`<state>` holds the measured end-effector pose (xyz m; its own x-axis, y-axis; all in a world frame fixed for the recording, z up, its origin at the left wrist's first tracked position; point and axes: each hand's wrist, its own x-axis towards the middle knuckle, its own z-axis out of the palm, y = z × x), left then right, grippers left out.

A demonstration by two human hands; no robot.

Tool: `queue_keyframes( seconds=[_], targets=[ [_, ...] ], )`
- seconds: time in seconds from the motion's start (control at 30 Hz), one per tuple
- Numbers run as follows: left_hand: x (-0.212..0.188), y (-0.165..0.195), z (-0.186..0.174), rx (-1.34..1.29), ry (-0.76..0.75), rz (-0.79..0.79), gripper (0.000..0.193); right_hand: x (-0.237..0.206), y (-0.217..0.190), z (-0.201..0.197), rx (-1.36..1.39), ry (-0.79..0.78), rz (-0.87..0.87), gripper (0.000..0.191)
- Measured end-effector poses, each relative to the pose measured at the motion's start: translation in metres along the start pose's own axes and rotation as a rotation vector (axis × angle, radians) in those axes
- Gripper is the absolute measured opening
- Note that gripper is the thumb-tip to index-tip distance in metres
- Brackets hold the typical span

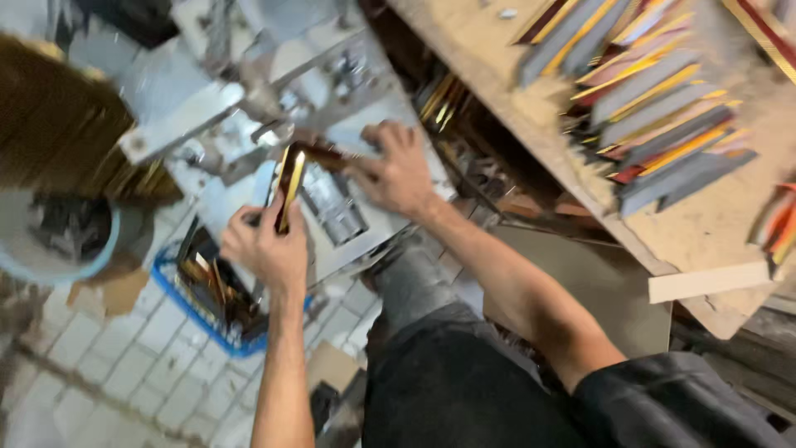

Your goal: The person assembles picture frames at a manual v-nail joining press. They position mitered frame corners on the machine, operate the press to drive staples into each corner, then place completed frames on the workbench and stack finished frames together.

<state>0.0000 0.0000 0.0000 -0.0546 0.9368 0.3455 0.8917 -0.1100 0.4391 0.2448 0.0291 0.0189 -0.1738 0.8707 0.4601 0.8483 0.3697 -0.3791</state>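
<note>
Joining step, by the look: left hand (267,246) grip clenched on dark-and-gold moulding piece (290,187), right hand (396,170) pressing 2nd piece (325,156) onto metal machine (332,207). Next needs corner alignment.

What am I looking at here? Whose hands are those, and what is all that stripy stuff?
This picture comes from a camera worn on a person's head, looking down, so the two arms belong to that person. It is tilted and a bit blurry. The left hand grips a short dark strip with a gold edge, like a piece of picture frame. The right hand presses another dark piece down on a grey metal machine; the two pieces meet at a corner. On the wooden workbench lie many cut strips in grey, gold and red. Below, on the tiled floor, a blue crate holds small offcuts.
</note>
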Motion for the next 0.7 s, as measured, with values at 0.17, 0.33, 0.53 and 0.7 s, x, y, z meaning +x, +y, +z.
queue_keyframes(
  seconds=[0.17,0.33,0.53,0.7],
  targets=[
    [-0.019,0.005,-0.008,0.112,0.137,0.115,0.032,-0.008,-0.014,-0.034,0.123,0.052,0.064,0.024],
    [-0.055,0.025,0.005,-0.124,0.337,0.059,0.033,-0.041,0.047,-0.127,0.042,0.081,0.026,0.055],
    [-0.058,0.17,0.053,-0.515,0.064,0.361,0.028,-0.075,0.248,-0.294,-0.548,-0.232,0.122,0.064],
    [0.023,0.322,0.093,-0.587,-0.212,0.536,0.022,-0.119,0.311,-0.314,-0.443,-0.397,0.115,0.03]
  ],
)
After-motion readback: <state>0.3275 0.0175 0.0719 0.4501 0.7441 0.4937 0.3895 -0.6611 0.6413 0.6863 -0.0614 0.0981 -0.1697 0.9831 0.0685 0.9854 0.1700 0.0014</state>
